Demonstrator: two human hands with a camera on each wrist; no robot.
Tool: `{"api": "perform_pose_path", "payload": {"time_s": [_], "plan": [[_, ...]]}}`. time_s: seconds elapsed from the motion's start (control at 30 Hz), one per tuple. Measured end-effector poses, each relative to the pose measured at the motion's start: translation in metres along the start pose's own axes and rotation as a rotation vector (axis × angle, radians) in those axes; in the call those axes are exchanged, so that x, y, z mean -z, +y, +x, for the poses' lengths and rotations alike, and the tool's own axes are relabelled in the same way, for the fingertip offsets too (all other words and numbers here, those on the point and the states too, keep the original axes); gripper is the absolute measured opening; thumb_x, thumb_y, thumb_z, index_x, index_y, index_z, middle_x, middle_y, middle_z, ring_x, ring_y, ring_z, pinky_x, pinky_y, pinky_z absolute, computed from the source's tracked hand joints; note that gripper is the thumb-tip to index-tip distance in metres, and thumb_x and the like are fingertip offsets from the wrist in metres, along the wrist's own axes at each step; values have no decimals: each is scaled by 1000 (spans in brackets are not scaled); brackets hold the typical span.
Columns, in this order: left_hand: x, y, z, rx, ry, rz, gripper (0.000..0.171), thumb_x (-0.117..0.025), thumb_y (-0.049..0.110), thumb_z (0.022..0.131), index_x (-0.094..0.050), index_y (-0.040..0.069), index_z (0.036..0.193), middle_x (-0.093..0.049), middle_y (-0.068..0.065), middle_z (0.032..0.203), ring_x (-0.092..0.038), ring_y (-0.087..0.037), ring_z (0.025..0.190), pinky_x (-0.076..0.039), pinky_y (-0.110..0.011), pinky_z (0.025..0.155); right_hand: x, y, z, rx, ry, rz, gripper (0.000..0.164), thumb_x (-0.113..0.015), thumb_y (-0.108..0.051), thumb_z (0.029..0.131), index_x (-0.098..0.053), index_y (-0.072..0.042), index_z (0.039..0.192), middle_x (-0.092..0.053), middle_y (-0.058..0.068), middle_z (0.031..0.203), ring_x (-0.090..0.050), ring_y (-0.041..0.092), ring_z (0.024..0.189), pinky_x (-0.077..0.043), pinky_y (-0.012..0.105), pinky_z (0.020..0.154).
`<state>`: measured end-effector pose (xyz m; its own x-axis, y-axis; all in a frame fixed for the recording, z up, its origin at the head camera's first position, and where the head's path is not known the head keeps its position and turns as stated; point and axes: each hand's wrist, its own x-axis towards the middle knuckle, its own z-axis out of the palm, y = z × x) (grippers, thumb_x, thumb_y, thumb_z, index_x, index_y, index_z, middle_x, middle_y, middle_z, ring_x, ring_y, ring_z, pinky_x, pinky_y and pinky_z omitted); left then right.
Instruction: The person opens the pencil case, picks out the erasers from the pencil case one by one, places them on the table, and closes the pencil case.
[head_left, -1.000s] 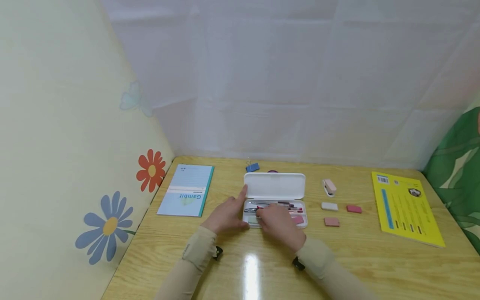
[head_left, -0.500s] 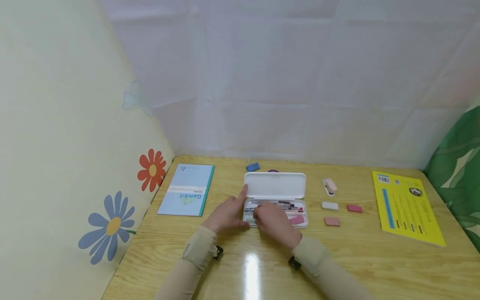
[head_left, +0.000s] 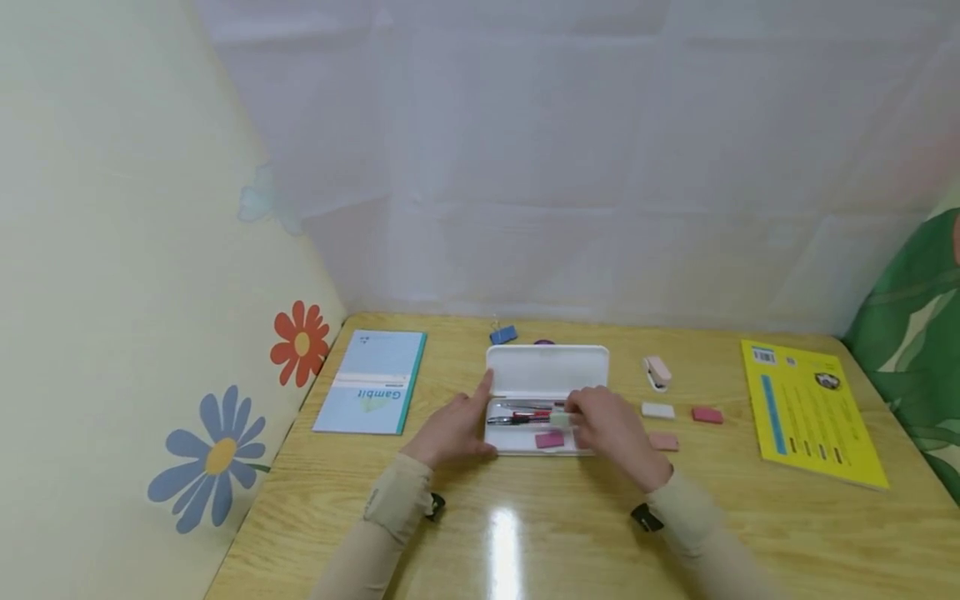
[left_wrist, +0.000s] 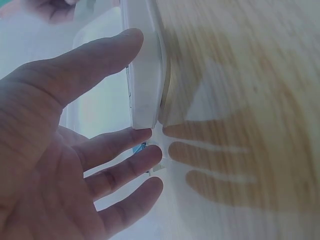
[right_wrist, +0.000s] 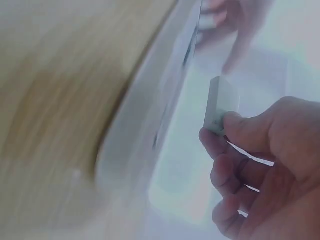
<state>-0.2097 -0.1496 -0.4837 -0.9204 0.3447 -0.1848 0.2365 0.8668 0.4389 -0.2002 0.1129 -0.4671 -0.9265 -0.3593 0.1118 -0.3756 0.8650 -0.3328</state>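
In the head view a white pencil case stands on the table with its lid up. Several pens lie in its rear compartment, and a pink eraser sits in the front one. My right hand pinches a pale green eraser between thumb and fingertips, held above the right part of the case. Another pinkish eraser is partly hidden under that hand. My left hand is at the case's left end, thumb against the front wall and fingers extended, straight, by the corner.
To the right lie a white eraser, two pink erasers, a pale pink stapler and a yellow book. A blue notebook is at left. A blue binder clip and a purple object lie behind the lid.
My right hand has moved from the left part of the case to its right side, lifting the pale green eraser out. The pink eraser in mid-compartment is now uncovered. My left hand stays put.
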Motion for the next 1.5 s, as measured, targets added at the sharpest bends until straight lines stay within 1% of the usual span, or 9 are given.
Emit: {"api": "perform_pose_path", "payload": {"time_s": [0.17, 0.33, 0.43, 0.53, 0.63, 0.77, 1.03, 1.27, 1.5], "plan": [[0, 1, 0, 15, -11, 9, 125, -90, 34, 76, -3, 20, 165, -58, -21, 142, -62, -31, 118, -54, -49, 104, 17, 45, -17, -27, 59, 9, 9, -73, -2, 88, -74, -9, 93, -74, 6, 89, -68, 22, 81, -60, 41, 73], [-1, 0, 2, 10, -14, 15, 124, -89, 35, 78, -3, 19, 165, -58, -19, 143, -61, -31, 119, -54, -48, 105, 35, 79, -34, -136, 0, 14, 16, -80, -9, 85, -72, -7, 99, -73, 6, 92, -64, 20, 80, -57, 43, 73], [-2, -1, 3, 1, -7, 22, 124, -89, 35, 77, -3, 18, 165, -58, -20, 144, -61, -33, 122, -53, -49, 106, 43, 97, -46, -169, 0, -13, 14, -81, -10, 84, -72, -8, 95, -73, 5, 90, -63, 19, 78, -56, 43, 69], [-2, -4, 2, -2, 8, 25, 125, -90, 36, 76, -4, 17, 165, -58, -22, 143, -61, -34, 122, -53, -50, 106, 48, 113, -57, -201, 15, -41, 5, -75, -5, 88, -73, -7, 92, -73, 7, 88, -65, 21, 78, -56, 44, 68], [-3, -6, 2, 0, 16, 25, 125, -90, 36, 76, -5, 16, 165, -59, -23, 140, -62, -33, 119, -53, -50, 105, 52, 126, -66, -260, -19, -47, 8, -70, 0, 90, -74, -3, 96, -74, 12, 92, -65, 24, 80, -56, 45, 68], [-4, -7, 3, -1, 14, 31, 126, -90, 37, 76, -4, 16, 165, -60, -23, 138, -62, -31, 116, -54, -49, 104, 55, 142, -77, -320, -67, -50, 9, -69, -1, 90, -73, 0, 99, -73, 14, 92, -65, 24, 80, -57, 46, 70], [-3, -3, 5, -4, 1, 34, 124, -90, 36, 77, -4, 16, 165, -60, -22, 139, -62, -30, 115, -54, -49, 104, 50, 162, -86, -378, -148, -24, 11, -68, 4, 88, -73, -2, 96, -73, 10, 88, -65, 22, 79, -58, 44, 70], [-2, -1, 2, -16, 12, 30, 124, -90, 35, 77, -4, 15, 165, -60, -22, 140, -61, -33, 120, -54, -50, 105, 48, 164, -84, -389, -186, -36, 12, -68, 5, 87, -75, 0, 96, -74, 14, 91, -66, 25, 81, -58, 46, 72], [-2, -1, 0, -3, 9, 22, 124, -90, 35, 77, -5, 16, 165, -59, -21, 141, -61, -34, 122, -53, -50, 106, 49, 161, -84, -379, -176, -56, 11, -68, 2, 87, -75, 0, 96, -74, 15, 92, -68, 29, 83, -59, 49, 73]]}}
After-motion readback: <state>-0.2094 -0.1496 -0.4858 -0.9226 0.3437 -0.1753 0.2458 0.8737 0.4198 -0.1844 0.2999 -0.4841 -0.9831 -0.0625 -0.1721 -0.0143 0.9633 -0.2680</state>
